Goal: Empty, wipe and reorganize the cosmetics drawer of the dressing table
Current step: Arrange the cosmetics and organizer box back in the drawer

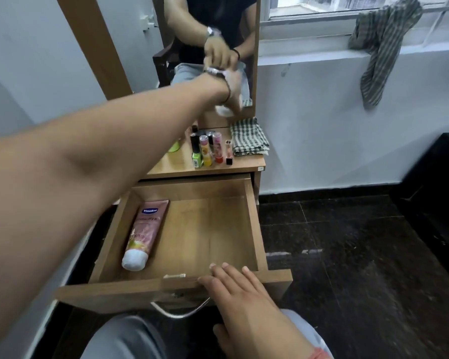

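Note:
The wooden drawer (254,224) of the dressing table is pulled out. In it a pink Vaseline tube (146,233) lies along the left side, white cap towards me. My left hand (233,87) is stretched out above the back of the tabletop (178,165), in front of the mirror; it is blurred and grips a small white object (224,111). My right hand (240,286) rests flat on the drawer's front edge, fingers straight. Several lipsticks and nail polish bottles (208,151) stand in a cluster on the tabletop beside a folded checked cloth (249,139).
A green item (174,147) shows partly behind my left forearm. The mirror (213,47) reflects a seated person. A striped cloth (382,50) hangs from the window sill at the right. Dark floor (347,255) lies right of the drawer, dark furniture (441,182) at the far right.

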